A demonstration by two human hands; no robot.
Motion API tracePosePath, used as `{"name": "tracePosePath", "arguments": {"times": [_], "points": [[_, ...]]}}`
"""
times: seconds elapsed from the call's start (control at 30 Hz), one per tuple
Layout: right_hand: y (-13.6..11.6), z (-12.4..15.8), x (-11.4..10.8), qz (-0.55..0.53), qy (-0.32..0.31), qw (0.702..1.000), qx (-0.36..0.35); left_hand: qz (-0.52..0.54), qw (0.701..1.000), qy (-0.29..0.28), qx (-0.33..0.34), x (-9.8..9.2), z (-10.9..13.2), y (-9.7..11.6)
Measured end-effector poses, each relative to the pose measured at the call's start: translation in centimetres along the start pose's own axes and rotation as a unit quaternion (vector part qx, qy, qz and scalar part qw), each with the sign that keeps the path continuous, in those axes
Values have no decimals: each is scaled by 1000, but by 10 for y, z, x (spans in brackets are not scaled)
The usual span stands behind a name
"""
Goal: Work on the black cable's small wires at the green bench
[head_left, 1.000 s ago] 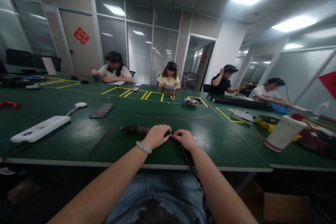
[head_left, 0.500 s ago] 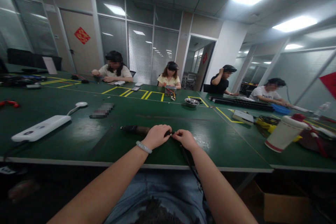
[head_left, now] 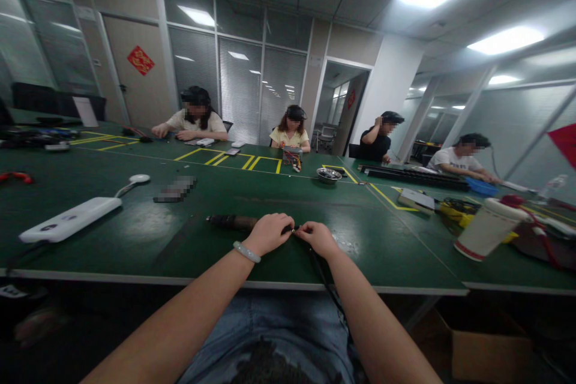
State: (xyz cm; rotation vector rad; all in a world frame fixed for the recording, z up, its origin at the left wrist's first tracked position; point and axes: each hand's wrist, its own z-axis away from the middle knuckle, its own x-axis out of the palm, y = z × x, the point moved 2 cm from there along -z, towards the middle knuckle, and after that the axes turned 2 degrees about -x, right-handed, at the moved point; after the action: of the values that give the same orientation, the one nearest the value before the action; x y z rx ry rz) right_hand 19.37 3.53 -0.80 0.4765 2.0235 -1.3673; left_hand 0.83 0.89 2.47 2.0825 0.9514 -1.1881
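My left hand point(head_left: 269, 233) is closed around the near end of a dark cylindrical tool point(head_left: 229, 222) that lies on the green table point(head_left: 135, 240). My right hand point(head_left: 318, 236) is closed in a pinch on a small metal tip point(head_left: 294, 230) between the two hands. A black cable point(head_left: 326, 285) runs from under my right hand over the table's front edge toward my lap. A pale bracelet point(head_left: 246, 252) sits on my left wrist.
A white power strip point(head_left: 67, 220) lies at the left. A blurred dark item point(head_left: 174, 189) sits beyond it. A white cup point(head_left: 486, 229) with a red lid stands at the right. A metal bowl point(head_left: 328, 175) sits mid-table. Several people work at the far side.
My hands have stayed in place. The person in black at the far right lowered a raised arm. The view shifted very slightly.
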Motion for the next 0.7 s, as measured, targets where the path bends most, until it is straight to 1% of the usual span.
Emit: {"name": "tracePosePath", "arguments": {"times": [0.53, 0.7], "points": [[-3, 2, -1, -11, 2, 1000, 3, 11, 1000, 11, 0, 0, 1, -1], [-2, 1, -1, -7, 4, 1000, 2, 4, 1000, 6, -2, 1, 1, -1]]}}
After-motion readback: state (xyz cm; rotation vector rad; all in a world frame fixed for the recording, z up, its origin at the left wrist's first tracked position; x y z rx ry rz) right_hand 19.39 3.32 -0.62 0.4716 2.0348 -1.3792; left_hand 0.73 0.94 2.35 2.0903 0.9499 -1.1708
